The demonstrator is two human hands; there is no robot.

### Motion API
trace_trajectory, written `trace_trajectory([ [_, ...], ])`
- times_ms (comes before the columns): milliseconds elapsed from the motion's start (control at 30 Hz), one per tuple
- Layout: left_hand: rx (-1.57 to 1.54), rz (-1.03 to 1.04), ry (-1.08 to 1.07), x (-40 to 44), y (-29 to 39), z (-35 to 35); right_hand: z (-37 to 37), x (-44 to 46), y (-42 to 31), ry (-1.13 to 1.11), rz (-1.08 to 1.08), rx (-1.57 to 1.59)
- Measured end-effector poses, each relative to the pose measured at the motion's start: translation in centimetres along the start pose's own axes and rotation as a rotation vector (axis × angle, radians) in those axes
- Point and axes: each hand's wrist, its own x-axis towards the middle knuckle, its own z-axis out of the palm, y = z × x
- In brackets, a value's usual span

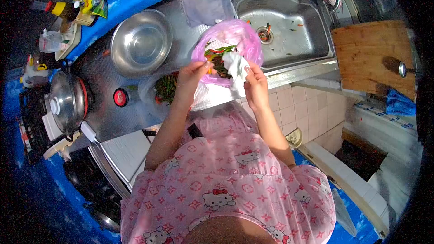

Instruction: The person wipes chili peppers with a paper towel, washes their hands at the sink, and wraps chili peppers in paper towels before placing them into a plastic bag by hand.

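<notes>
A pink plastic bag lies open on the metal counter, with red and green chili peppers inside. Over its near left edge, my left hand is closed in a pinch around a small orange-yellow chili pepper. My right hand grips a crumpled white tissue, which hangs over the near right side of the bag. Behind my left wrist sits a clear plastic bag of more chili peppers, partly hidden by the forearm.
A large steel bowl stands at the left of the counter, near a round red-and-black lid. The steel sink holds pepper scraps. A lidded pan is far left; a wooden cutting board is at the right.
</notes>
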Motion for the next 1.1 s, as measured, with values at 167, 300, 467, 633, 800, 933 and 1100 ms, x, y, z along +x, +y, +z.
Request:
trace_trajectory([
  [167, 0.157, -0.166, -0.218, -0.6, -0.7, 0.6, 1.5, 0.7, 0.7, -0.248, -0.195, -0.483],
  [300, 0.233, -0.234, -0.245, -0.9, -1.1, 0.0, 1.2, 0.7, 0.8, -0.226, -0.219, -0.738],
  [467, 0.743, -0.026, 0.168, -2.7, -2.7, -4.9, -4.1, 1.9, 1.4, 0.272, -0.16, -0.414],
  [633, 1.608, 0.188, 0.445, -3.4, -5.0, -8.7, -6.6, 1.9, -0.2, 0.325, -0.168, -0.241],
  [800, 1.48, 0.489, 0.318, -0.7, -4.2, -3.7, -7.4, 1.9, -0.3, 0.31, -0.083, -0.145],
  [933, 1.372, 0.732, 0.095, 4.3, -6.4, 1.4, -7.2, 2.4, -0.2, 0.232, -0.01, 0.062],
  [1100, 1.867, 0.55, 0.076, 8.0, -9.8, 4.1, -8.2, 2.8, -0.5, -0.097, 0.246, 0.539],
])
